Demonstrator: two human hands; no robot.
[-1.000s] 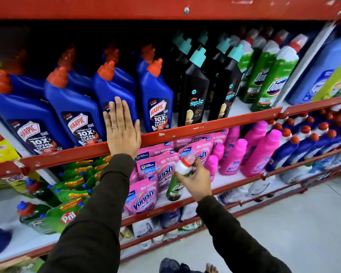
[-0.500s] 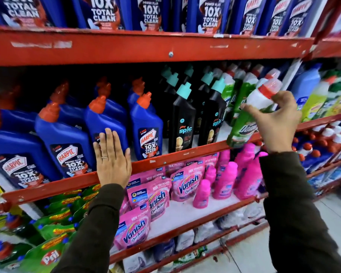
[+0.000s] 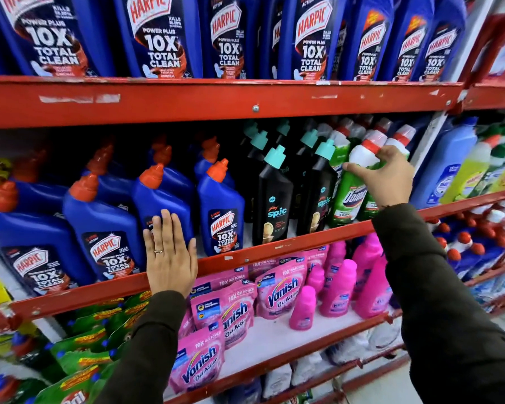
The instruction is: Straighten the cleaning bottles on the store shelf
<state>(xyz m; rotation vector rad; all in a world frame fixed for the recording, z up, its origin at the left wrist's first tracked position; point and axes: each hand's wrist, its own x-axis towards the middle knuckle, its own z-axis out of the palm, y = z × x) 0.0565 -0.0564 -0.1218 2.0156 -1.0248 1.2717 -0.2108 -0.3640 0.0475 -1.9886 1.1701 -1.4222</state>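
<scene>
So, both hands up on the cleaning shelf

Right hand is curled around the white neck of a green bottle, just under its red cap, thumb on the left side and fingers wrapped over the top. That bottle leans left and stands at the front of the middle shelf, right next to the black bottles with teal caps, with more green ones behind it.

Left hand is flat and open, fingers together, thumb stuck out, palm against the red shelf edge and fingertips lying on the front of a blue bottle. A ring shows on one finger. More blue bottles with orange caps line up to the left, all tilted. Below sit pink pouches and pink bottles. Top shelf is a row of bigger blue bottles.
</scene>
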